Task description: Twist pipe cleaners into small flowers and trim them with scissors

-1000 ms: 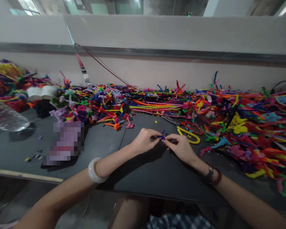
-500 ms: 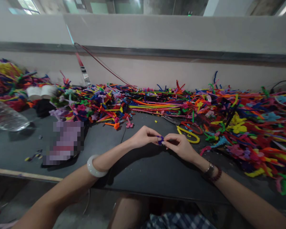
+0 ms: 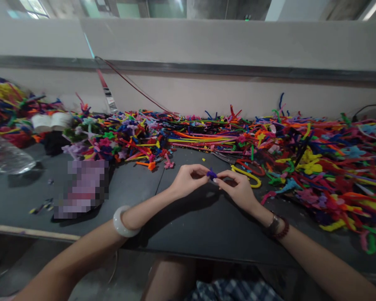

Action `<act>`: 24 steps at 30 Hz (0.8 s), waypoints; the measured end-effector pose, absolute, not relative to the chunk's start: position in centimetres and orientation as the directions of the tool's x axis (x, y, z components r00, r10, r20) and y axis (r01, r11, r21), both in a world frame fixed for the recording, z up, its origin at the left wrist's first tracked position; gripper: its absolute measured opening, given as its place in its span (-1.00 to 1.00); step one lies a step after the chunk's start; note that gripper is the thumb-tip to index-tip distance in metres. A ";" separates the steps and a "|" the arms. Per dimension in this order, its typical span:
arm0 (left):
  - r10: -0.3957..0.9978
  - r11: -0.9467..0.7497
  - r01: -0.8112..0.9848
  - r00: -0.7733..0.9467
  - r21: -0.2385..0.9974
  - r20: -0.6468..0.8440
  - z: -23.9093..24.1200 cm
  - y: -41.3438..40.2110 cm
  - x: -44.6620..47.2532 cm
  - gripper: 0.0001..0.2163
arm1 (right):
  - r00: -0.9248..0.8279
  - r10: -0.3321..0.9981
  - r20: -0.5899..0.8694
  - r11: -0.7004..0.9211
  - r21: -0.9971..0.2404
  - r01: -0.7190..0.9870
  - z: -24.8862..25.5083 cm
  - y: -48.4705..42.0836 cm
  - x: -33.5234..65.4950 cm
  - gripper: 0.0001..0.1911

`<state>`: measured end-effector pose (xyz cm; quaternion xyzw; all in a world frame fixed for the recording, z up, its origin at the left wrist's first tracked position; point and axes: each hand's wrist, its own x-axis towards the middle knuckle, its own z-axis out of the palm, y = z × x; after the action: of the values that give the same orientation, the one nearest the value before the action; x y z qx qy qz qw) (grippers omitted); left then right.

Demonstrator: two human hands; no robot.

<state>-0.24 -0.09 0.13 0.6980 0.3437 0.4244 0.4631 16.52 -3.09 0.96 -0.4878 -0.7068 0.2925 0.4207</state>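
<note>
Between my two hands, above the dark table (image 3: 181,225), is a small purple fuzzy pipe-cleaner piece (image 3: 211,174), bunched like a little flower. My left hand (image 3: 189,179) pinches its left side between thumb and fingertips. From the right, my right hand (image 3: 238,188) grips the other side with thumb and forefinger. The fingertips cover part of the piece, so its full shape is hidden. Just beyond my right hand lie scissors with red handles (image 3: 257,168) and a bent yellow pipe cleaner (image 3: 253,180).
A long heap of coloured pipe cleaners (image 3: 203,140) runs along the back panel and spreads down the right side (image 3: 332,167). At left lie a pixelated purple item (image 3: 84,188), a clear plastic bottle (image 3: 9,154) and white rolls (image 3: 52,121).
My fingers have shifted around the purple piece, and more of it now shows between them. Both hands stay in nearly the same place; the view has moved slightly.
</note>
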 end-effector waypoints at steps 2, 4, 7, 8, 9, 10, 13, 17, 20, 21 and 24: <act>0.860 -0.410 0.155 0.394 0.899 0.324 0.2 -0.3 -0.2 -0.81 | -0.155 0.926 0.344 0.376 -0.797 0.473 0.9 -3.1 16.5 -0.84; 0.843 -0.473 0.202 0.384 0.857 0.375 0.4 -0.5 -0.2 -0.82 | -0.161 0.907 0.388 0.413 -0.751 0.515 0.8 -3.2 16.5 -0.87; 0.811 -0.561 0.267 0.366 0.783 0.456 0.6 -0.7 -0.1 -0.85 | -0.165 0.881 0.443 0.451 -0.685 0.572 0.7 -3.3 16.3 -0.89; 0.796 -0.590 0.287 0.365 0.755 0.483 0.7 -0.7 -0.1 -0.86 | -0.165 0.879 0.448 0.452 -0.673 0.585 0.7 -3.3 16.2 -0.89; 0.781 -0.615 0.303 0.366 0.728 0.506 0.7 -0.7 -0.1 -0.86 | -0.165 0.880 0.446 0.449 -0.667 0.595 0.6 -3.3 16.2 -0.89; 0.767 -0.634 0.313 0.370 0.708 0.523 0.7 -0.7 -0.1 -0.86 | -0.166 0.883 0.438 0.443 -0.666 0.600 0.6 -3.4 16.1 -0.89; 0.755 -0.649 0.320 0.388 0.691 0.529 0.5 -0.6 -0.2 -0.85 | -0.173 0.905 0.389 0.411 -0.691 0.595 0.5 -3.4 16.0 -0.88; 0.789 -0.594 0.304 0.401 0.744 0.466 0.3 -0.3 -0.2 -0.85 | -0.186 0.934 0.305 0.356 -0.752 0.555 0.5 -3.4 16.0 -0.87; 0.830 -0.518 0.295 0.401 0.803 0.388 0.3 -0.2 -0.3 -0.85 | -0.215 0.937 0.274 0.347 -0.778 0.523 0.8 -3.4 16.0 -0.87; 0.843 -0.485 0.290 0.405 0.825 0.353 0.3 -0.1 -0.4 -0.85 | -0.228 0.937 0.264 0.346 -0.785 0.515 0.9 -3.5 16.0 -0.87; 0.867 -0.355 0.249 0.448 0.901 0.218 0.4 0.2 -0.7 -0.84 | -0.277 0.929 0.246 0.357 -0.794 0.492 1.2 -3.5 16.1 -0.86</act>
<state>-0.66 0.23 0.35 0.7380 0.3781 0.3646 0.4237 16.08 -3.49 1.16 -0.4800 -0.7399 0.3020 0.3619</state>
